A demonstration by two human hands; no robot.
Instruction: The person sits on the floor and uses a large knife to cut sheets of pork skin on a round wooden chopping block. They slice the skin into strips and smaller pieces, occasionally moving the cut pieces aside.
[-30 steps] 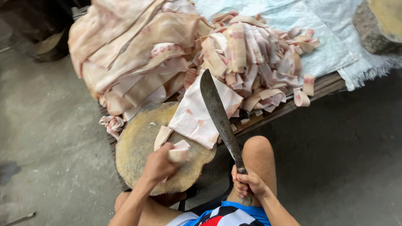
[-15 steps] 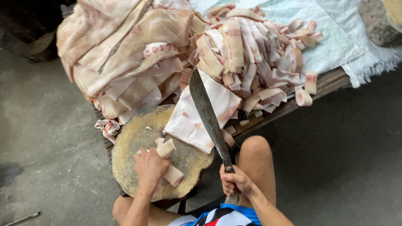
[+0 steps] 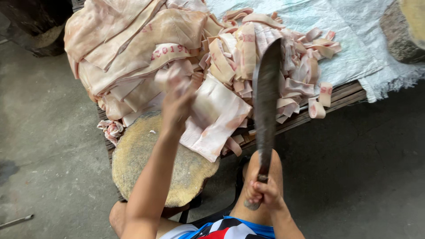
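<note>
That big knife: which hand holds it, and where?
The right hand grips the long knife by its handle, blade pointing up and away. The left hand is blurred among pale cut pieces.

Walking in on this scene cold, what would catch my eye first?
Probably the long dark blade, held upright in the right hand near the person's knee. Next, the great heap of pale meat slabs and strips piled on the low platform, with the left hand raised before it above the round wooden chopping block.

Bare block, crowded bench

The round chopping block (image 3: 150, 172) lies open beneath the raised left hand (image 3: 177, 104); stacked skin slabs (image 3: 133, 48), cut strips (image 3: 283, 75) and the upright cleaver (image 3: 265, 97) close off the far side.
</note>
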